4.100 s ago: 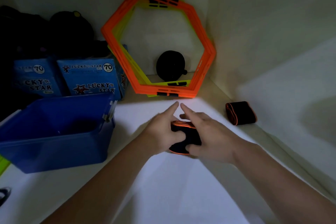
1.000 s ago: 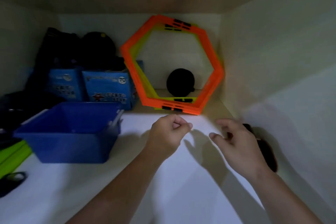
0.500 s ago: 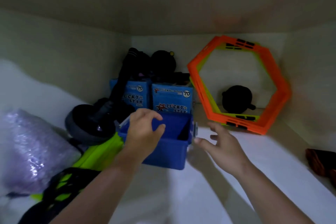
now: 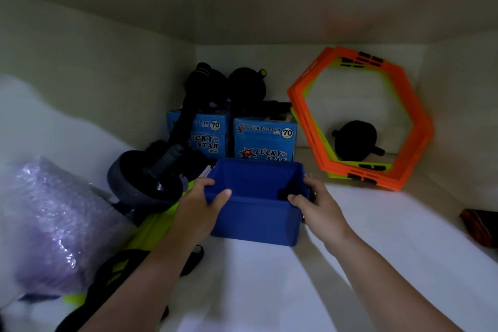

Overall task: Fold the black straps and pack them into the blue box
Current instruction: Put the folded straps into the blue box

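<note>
Both hands have closed on the blue box [image 4: 256, 221] since half a second ago, when they hung just short of it. Left hand [image 4: 195, 210] clasps its left end, thumb hooked over the near rim and fingers curled over the end wall; right hand [image 4: 320, 207] clasps the right end, thumb on the rim. Something dark lies inside by the right thumb, too dim to name. One folded black strap [image 4: 478, 226] lies on the shelf [image 4: 269, 291], well to the right of the right hand.
</note>
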`<move>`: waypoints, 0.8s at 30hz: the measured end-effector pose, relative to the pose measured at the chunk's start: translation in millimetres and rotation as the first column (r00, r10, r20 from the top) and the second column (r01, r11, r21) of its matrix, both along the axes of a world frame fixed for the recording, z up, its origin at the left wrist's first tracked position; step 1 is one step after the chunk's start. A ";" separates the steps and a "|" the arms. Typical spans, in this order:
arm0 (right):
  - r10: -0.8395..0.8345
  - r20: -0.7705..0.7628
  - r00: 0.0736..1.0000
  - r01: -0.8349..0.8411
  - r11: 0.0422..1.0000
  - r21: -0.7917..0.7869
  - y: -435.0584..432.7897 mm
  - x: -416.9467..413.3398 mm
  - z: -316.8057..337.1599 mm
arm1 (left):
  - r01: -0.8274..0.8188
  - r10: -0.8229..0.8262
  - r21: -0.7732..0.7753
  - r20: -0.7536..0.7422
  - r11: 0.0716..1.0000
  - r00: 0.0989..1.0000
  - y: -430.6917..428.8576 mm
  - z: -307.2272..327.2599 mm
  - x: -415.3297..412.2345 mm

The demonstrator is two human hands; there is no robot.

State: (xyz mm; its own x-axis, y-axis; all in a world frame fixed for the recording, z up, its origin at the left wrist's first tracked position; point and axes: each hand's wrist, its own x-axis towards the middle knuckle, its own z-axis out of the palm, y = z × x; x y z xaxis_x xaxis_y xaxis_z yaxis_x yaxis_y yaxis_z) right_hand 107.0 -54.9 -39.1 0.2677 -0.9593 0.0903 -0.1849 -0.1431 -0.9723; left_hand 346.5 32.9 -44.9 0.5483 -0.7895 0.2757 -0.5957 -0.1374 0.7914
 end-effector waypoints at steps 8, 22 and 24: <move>-0.111 0.011 0.994 0.111 0.994 0.000 -2.8 -50.7 0.0 | 0.062 -0.064 -0.054 -0.032 0.997 0.997 -6.1 -2.4 -43.1; -0.159 0.016 0.987 0.159 0.987 -0.007 34.4 -190.2 -9.7 | 0.178 -0.186 -0.099 -0.081 0.979 0.979 26.7 -16.4 -152.2; -0.158 0.005 0.987 0.159 0.987 -0.023 42.7 -198.4 -10.6 | 0.161 -0.167 -0.099 -0.053 0.982 0.984 41.1 -17.3 -162.6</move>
